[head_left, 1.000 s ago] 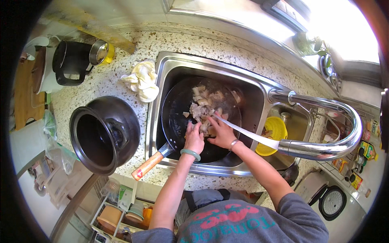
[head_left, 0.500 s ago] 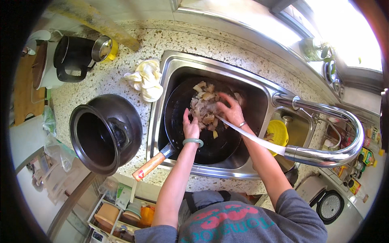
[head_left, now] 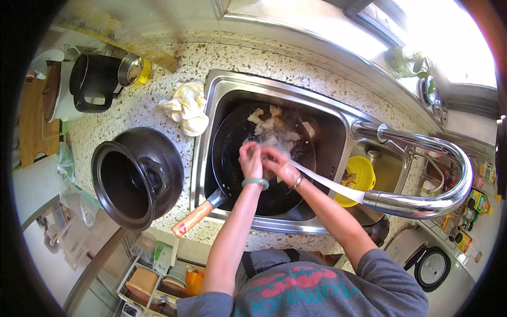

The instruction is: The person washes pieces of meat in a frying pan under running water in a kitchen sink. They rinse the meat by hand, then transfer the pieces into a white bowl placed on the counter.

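A black wok [head_left: 224,153] with a wooden handle [head_left: 194,217] sits in the large basin of the steel sink [head_left: 274,79]. Pale, chopped meat pieces [head_left: 270,127] lie in it, wet and partly under cloudy water. My left hand [head_left: 250,160], with a green bangle at its wrist, and my right hand [head_left: 281,167] come together over the wok, fingers curled toward each other. What lies between their fingers is hidden. From the chrome faucet [head_left: 406,204] a stream of water [head_left: 330,183] runs down beside my right hand into the wok.
A dark clay pot [head_left: 166,158] stands tilted left of the sink, with a crumpled cloth [head_left: 189,108] behind it. The faucet arches over the right side. A yellow strainer [head_left: 360,177] sits in the small basin. Farther left are a black pitcher [head_left: 95,76] and a yellow cup [head_left: 141,71].
My hands have drawn together and nearer to me, away from the middle of the meat pile. Fewer meat pieces show; the pile looks lower and more spread out under cloudy water.
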`<state>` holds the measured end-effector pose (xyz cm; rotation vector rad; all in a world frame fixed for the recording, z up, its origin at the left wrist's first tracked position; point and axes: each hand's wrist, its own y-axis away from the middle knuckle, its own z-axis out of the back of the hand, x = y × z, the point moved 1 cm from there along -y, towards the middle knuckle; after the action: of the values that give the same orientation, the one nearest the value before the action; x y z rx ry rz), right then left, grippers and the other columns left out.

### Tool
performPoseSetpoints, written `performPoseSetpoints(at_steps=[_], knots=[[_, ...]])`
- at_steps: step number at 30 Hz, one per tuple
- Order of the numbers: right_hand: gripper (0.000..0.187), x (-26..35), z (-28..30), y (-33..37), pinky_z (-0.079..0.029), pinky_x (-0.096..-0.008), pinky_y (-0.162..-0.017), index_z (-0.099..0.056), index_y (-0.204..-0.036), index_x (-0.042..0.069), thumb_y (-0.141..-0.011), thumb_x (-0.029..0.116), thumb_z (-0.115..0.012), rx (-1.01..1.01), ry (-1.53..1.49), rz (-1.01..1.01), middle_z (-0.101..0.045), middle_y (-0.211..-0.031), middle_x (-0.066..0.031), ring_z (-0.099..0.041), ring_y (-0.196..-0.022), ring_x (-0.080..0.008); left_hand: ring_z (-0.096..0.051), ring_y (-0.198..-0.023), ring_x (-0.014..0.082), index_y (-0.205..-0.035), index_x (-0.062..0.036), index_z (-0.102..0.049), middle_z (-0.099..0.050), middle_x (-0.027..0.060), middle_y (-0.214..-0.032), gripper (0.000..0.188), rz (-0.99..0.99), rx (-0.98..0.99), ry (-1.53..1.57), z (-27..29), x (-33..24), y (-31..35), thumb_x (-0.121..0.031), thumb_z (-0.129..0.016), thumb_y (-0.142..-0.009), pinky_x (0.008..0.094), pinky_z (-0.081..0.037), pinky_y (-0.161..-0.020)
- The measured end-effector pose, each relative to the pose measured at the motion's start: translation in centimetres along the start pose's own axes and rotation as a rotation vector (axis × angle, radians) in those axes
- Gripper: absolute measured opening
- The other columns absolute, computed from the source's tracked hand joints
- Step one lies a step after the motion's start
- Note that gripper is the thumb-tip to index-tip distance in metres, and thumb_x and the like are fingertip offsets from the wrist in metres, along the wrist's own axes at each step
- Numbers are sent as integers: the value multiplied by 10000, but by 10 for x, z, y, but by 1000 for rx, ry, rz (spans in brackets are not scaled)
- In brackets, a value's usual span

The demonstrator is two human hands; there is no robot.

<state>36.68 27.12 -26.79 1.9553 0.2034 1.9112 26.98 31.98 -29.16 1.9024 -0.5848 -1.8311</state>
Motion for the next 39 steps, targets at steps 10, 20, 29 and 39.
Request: performPoseSetpoints(at_steps=[10, 20, 29, 39], knots=[[623, -79, 54, -27, -401, -378, -960, -449, -1295, 51, -759, 268, -681, -449, 338, -208, -522, -1218, -216, -512, -1125, -318, -256, -1337, 320, -1327, -96, -417, -270, 197, -1427, 518, 61, 70, -412, 9, 12, 8, -211, -601, -856, 377, -238, -1080], [286, -2, 31, -7, -468, -389, -808, -653, -981, 41, -730, 179, -648, -46, 353, 158, -635, -1012, -169, -600, -904, -338, -314, -1292, 353, -1306, -109, -434, -294, 215, -1395, 519, 89, 85, -531, 16, -2, 7, -208, -612, -829, 392, -280, -1060], [563, -27, -2, -72, -336, -567, -964, -507, -1243, 297, -720, 406, -683, -203, 713, 80, -465, -1301, -78, -372, -1212, -371, -374, -1256, 367, -1119, -81, -592, -360, 231, -1365, 286, -285, 197, -625, 17, -48, 26, -143, -598, -841, 388, -322, -1037], [451, -27, 46, 6, -313, -450, -1009, -572, -1194, 198, -755, 256, -651, -473, 639, 141, -460, -1321, -101, -386, -1235, -351, -514, -1079, 292, -1180, -47, -538, -568, 127, -1123, 444, -450, 430, -1631, 98, -168, 97, -240, -654, -797, 392, -412, -923]])
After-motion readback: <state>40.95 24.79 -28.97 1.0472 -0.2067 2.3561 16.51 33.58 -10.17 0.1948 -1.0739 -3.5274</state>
